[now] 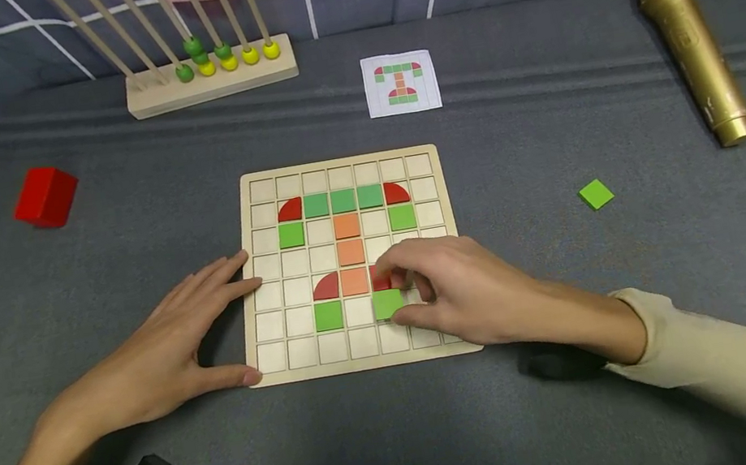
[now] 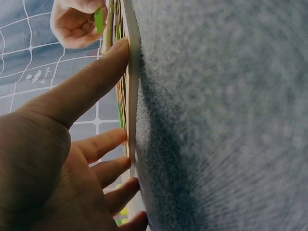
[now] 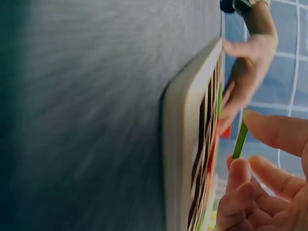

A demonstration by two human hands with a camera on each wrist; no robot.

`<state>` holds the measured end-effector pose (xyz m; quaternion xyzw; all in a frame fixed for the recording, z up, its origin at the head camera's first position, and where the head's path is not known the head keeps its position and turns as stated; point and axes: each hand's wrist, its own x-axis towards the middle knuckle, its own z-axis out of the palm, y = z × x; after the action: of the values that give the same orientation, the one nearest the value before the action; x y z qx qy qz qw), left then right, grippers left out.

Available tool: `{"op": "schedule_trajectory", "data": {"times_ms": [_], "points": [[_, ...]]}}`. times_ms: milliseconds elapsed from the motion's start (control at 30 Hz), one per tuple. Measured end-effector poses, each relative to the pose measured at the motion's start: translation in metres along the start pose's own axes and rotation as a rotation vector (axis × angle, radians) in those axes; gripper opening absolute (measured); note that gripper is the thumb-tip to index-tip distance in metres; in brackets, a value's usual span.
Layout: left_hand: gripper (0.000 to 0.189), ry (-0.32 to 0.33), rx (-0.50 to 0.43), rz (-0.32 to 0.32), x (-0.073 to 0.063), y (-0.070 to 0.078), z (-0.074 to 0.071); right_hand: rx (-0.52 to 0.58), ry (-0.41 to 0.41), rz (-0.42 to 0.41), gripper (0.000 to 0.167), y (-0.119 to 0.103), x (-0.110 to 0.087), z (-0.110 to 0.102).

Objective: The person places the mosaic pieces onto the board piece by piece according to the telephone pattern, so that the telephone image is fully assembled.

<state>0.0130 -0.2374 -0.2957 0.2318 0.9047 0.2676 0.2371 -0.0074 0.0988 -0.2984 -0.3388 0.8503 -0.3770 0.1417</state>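
Observation:
Between thumb and fingers, my right hand [image 1: 456,284] pinches a green square tile [image 1: 387,304] just over the lower part of a wooden grid board [image 1: 290,356]. The wrist view from the right shows that tile [image 3: 240,140] edge-on, tilted. My left hand [image 1: 162,346] lies along the board's left edge, fingers and thumb spread and touching its rim. Set in the grid are green squares [image 1: 342,200], orange squares [image 1: 350,253] in a column, and red quarter-circles [image 1: 326,286]. One red quarter-circle [image 1: 378,278] is partly hidden by my right fingers.
A loose green tile [image 1: 596,194] lies to the right, below a gold microphone [image 1: 694,51]. Behind the board is a pattern card [image 1: 401,83]. A bead rack [image 1: 211,85] with upright rods stands at the back left, near a red block [image 1: 45,197].

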Motion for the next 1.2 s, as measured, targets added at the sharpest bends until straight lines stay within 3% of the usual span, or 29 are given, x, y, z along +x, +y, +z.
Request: {"op": "schedule_trajectory", "data": {"times_ms": [133, 367, 833, 1200], "points": [[0.093, 0.003, 0.001, 0.014, 0.0, -0.001, 0.0, -0.045, -0.041, -0.02, 0.03, -0.009, 0.012, 0.01], [0.093, 0.008, -0.004, 0.008, 0.001, -0.001, 0.001, -0.08, -0.078, 0.017, 0.03, -0.013, 0.022, 0.016], [0.093, 0.013, -0.008, 0.009, 0.001, -0.001, 0.001, -0.098, -0.125, -0.019, 0.024, -0.009, 0.025, 0.018], [0.092, 0.009, -0.009, 0.012, 0.001, -0.001, 0.001, -0.095, -0.14, -0.023, 0.029, -0.013, 0.028, 0.018]]}}
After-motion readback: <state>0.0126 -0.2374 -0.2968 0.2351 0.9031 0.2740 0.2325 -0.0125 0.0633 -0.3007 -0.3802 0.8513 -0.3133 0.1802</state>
